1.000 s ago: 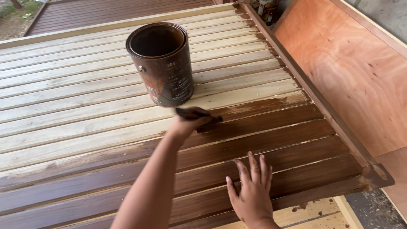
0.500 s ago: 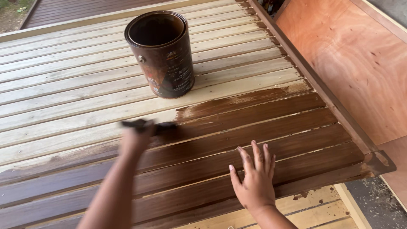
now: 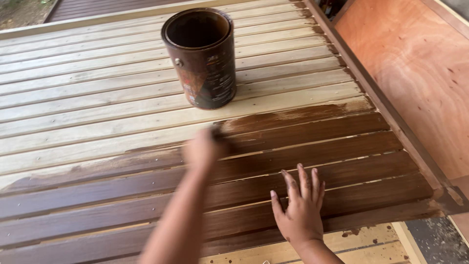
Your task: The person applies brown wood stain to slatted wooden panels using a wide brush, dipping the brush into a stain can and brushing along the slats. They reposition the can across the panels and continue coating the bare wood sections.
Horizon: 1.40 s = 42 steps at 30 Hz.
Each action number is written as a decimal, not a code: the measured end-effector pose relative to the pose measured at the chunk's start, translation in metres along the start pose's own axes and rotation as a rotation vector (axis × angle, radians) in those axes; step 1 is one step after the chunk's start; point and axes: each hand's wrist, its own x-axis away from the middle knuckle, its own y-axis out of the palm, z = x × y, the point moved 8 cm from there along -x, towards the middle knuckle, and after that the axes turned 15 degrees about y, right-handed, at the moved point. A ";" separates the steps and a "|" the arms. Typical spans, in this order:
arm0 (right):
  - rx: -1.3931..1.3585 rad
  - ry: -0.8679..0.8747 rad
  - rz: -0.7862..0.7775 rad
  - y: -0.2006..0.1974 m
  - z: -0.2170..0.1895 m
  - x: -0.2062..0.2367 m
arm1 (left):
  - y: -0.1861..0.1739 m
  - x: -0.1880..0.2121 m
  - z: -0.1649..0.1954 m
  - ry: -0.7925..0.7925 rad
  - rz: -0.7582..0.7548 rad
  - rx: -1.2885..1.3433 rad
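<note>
My left hand (image 3: 202, 149) is blurred in motion and shut on a dark paintbrush (image 3: 222, 136), whose tip touches a slat at the border between stained and bare wood. My right hand (image 3: 299, 210) lies flat, fingers spread, on the dark brown stained slats (image 3: 312, 146) near the front edge. An open, stain-smeared can (image 3: 201, 57) of dark wood stain stands upright on the pale unstained slats (image 3: 88, 98), just beyond the brush.
The slatted wooden panel has a stained frame rail (image 3: 391, 112) along its right side. An orange-brown plywood sheet (image 3: 420, 73) lies to the right. Bare boards with stain drips (image 3: 361, 242) show below the front edge.
My left hand swept the brush left along the slat, then back right towards the middle. The wet stain patch under the can has grown. My right hand stayed planted.
</note>
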 end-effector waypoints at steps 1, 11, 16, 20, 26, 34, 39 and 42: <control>0.018 -0.011 -0.003 0.002 0.001 -0.002 | 0.012 -0.002 0.048 0.122 0.052 0.076; 0.021 0.039 -0.013 0.009 0.003 -0.003 | 0.012 -0.015 -0.004 0.038 0.097 0.193; 0.007 0.039 0.021 0.007 0.001 -0.002 | -0.114 0.032 -0.204 -0.214 0.166 -0.084; -0.014 0.032 0.038 0.005 0.001 -0.001 | -0.154 0.055 -0.246 -0.211 0.369 -0.065; 0.009 0.036 0.011 0.005 0.000 -0.001 | -0.037 0.018 -0.102 -0.042 0.279 0.125; 0.014 0.043 0.001 0.004 0.000 -0.001 | -0.002 0.003 -0.012 -0.016 0.107 0.352; 0.006 0.048 0.014 0.002 -0.001 0.000 | -0.091 0.029 -0.141 -0.009 0.324 0.033; 0.006 0.056 0.005 0.002 -0.001 -0.002 | -0.116 0.034 -0.193 -0.128 0.354 0.029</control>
